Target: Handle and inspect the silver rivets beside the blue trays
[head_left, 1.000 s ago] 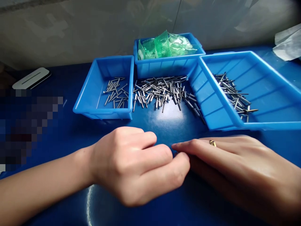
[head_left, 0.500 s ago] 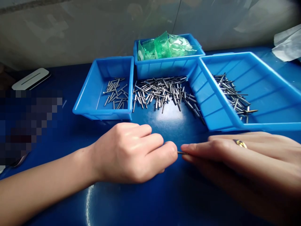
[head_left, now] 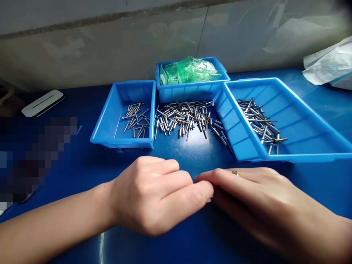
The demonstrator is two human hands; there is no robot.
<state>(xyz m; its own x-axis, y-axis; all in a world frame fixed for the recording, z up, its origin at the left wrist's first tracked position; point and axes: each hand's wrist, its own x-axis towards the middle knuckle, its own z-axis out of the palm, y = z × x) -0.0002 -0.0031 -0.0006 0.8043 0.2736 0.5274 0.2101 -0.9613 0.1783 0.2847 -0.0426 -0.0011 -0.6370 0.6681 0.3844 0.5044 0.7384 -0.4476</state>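
My left hand [head_left: 156,194] is curled into a loose fist on the blue table, its thumb and forefinger tips pressed against the fingertips of my right hand [head_left: 255,198]. My right hand lies low and flat, with a gold ring [head_left: 235,172] on one finger. The fingers cover the spot where the two hands meet, so the thin metal rivet pinched there does not show. A loose pile of silver rivets [head_left: 187,117] lies on the table just beyond the hands.
A small blue bin [head_left: 121,141] at the left holds several rivets. A large tilted blue bin [head_left: 302,156] at the right holds more. A back bin [head_left: 189,91] holds green plastic bags [head_left: 189,69]. A white flat object [head_left: 42,103] lies far left, and white plastic [head_left: 327,66] far right.
Half a second ago a thin rivet showed in a gap between my two hands. The hands have since closed together and hide it. The view has tilted, so the bins sit lower in frame.
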